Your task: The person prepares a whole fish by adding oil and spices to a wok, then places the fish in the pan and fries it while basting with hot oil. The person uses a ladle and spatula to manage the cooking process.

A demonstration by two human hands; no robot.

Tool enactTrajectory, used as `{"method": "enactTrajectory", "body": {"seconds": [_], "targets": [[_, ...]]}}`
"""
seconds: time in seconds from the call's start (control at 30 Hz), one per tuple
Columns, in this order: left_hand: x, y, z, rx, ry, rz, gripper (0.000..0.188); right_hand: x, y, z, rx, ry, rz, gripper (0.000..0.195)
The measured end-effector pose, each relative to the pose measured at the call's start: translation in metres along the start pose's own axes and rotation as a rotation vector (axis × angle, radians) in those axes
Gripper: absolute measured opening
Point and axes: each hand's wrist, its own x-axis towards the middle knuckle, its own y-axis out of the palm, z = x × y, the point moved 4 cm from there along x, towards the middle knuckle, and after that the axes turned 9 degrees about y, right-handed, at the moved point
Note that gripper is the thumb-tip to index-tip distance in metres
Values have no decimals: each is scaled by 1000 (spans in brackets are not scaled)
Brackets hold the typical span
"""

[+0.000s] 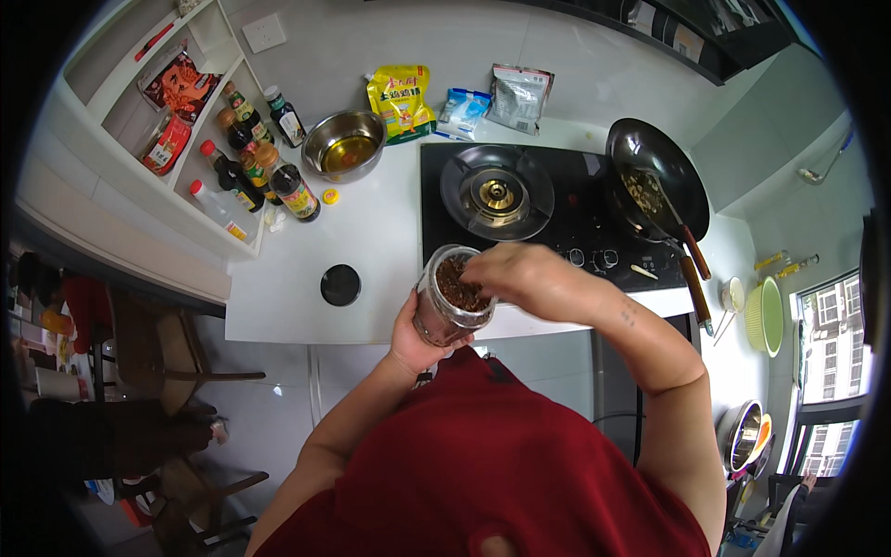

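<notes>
My left hand grips a wide-mouthed glass jar from below and the side, tilted in front of the counter's edge. Coarse dark-red flakes, like crushed dried chilli, fill it nearly to the mouth. My right hand reaches over the jar, its fingertips at the flakes. Blur and the hand's own back hide what, if anything, lies between those fingers. A round black lid rests on the white counter to the left of the jar.
Behind stands a gas hob with a bare burner and a wok holding a wood-handled spatula. Farther left are a steel bowl of oil, sauce bottles and a shelf. Seasoning bags lean on the wall.
</notes>
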Motion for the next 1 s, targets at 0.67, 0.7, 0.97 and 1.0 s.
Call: {"method": "enactTrajectory", "body": {"seconds": [0.67,0.7,0.97,1.0], "targets": [[9,0,23,-26,-286,0,65,5,41,5,-4,277,272,22],[7,0,21,-34,-284,13,65,8,41,8,-23,272,240,21],[-15,-9,-5,24,-188,-49,63,38,60,31,-32,229,178,11],[-20,-12,-8,9,-187,-64,64,41,65,32,-37,237,182,10]]}}
